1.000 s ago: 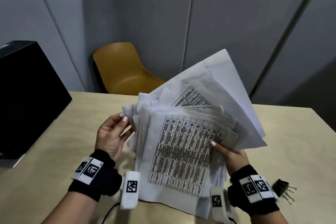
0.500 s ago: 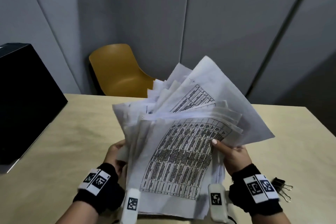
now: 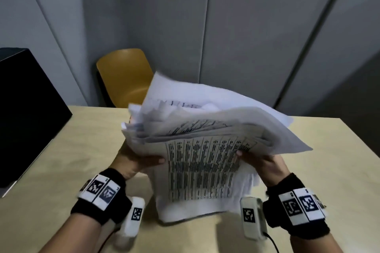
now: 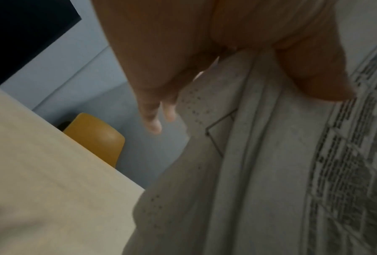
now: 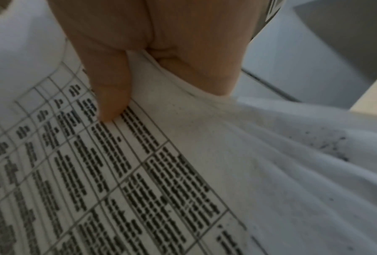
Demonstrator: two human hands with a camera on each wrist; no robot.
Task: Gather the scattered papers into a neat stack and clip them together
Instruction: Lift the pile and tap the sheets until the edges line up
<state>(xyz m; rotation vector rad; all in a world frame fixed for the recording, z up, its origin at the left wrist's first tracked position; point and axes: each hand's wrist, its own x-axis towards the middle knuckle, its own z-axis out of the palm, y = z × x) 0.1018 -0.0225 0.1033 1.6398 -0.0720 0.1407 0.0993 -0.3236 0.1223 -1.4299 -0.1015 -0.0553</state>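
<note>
An uneven bundle of white papers with printed tables stands on its lower edge on the light wooden table, its top flopping away from me. My left hand grips the bundle's left side, thumb on the front sheet. My right hand grips the right side, thumb on the printed table. In the left wrist view my thumb presses the papers, the other fingers behind them. In the right wrist view my thumb pinches the front sheet. The binder clip is out of sight.
A black box stands on the table's left side. A yellow chair is behind the far table edge, in front of grey wall panels. Bare tabletop lies to either side of the bundle.
The bundle has tipped forward, its top sheets bending away from me. My left hand has shifted from behind the left edge to a grip with the thumb in front. The view has tilted.
</note>
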